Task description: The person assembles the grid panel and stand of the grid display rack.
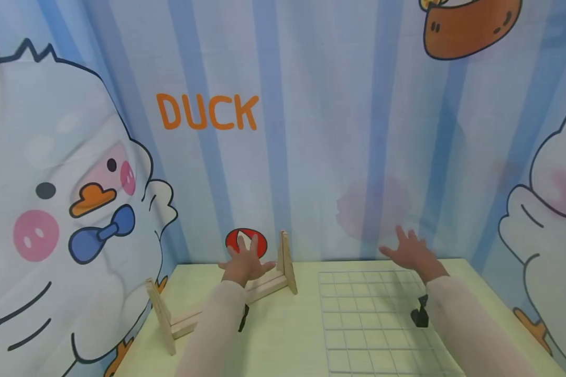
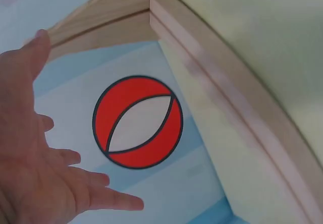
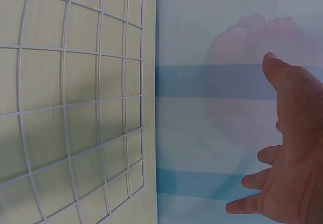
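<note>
- Pale blue striped curtain (image 1: 320, 157), printed with cartoon ducks and the orange word "DUCK", filled the background behind a light yellow desk (image 1: 294, 340).
- Wooden stand (image 1: 270, 288), a long rail between two end pieces, sat on the desk at lower left of the head frame.
- White wire grid (image 1: 354, 349) lay flat at lower right of centre.
- Left hand (image 1: 245, 264), fingers spread and holding nothing, hovered over the stand's rail, before a red-and-white printed ball (image 2: 137, 122).
- Right hand (image 1: 412, 254), also spread and holding nothing, hung near the grid's far edge.
- Pale sleeves (image 1: 212, 330) covered both forearms.
</note>
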Motion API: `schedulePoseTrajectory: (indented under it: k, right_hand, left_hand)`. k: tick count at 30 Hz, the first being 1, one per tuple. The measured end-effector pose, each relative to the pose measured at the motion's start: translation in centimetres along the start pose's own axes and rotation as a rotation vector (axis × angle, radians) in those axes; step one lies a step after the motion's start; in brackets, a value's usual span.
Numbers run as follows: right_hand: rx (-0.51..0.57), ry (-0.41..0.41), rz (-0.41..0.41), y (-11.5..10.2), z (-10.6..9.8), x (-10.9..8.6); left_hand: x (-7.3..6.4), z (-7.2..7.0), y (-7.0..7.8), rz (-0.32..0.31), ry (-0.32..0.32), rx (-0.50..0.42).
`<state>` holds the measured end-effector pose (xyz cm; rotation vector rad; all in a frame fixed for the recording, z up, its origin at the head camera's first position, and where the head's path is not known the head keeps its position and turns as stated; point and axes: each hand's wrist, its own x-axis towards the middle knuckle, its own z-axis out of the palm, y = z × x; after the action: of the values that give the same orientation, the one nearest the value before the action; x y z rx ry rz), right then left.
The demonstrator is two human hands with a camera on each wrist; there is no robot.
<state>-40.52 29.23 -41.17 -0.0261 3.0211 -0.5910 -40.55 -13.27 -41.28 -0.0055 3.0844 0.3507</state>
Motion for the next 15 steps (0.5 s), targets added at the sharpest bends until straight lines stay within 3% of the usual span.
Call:
schedulePoseTrajectory:
  k: [5, 10, 15]
  right_hand:
    - [0.011, -0.032, -0.015, 0.6, 0.1, -0.6]
    - [0.007, -0.046, 0.008, 2.0, 0.5, -0.8]
    - [-0.005, -0.048, 0.016, 4.1, 1.1, -1.0]
  left_hand:
    - [-0.4, 2.0, 0.6, 0.000, -0.013, -0.063]
    - [-0.7, 4.1, 1.3, 0.019, 0.003, -0.076]
    - [-1.5, 5.6, 2.7, 0.052, -0.026, -0.065]
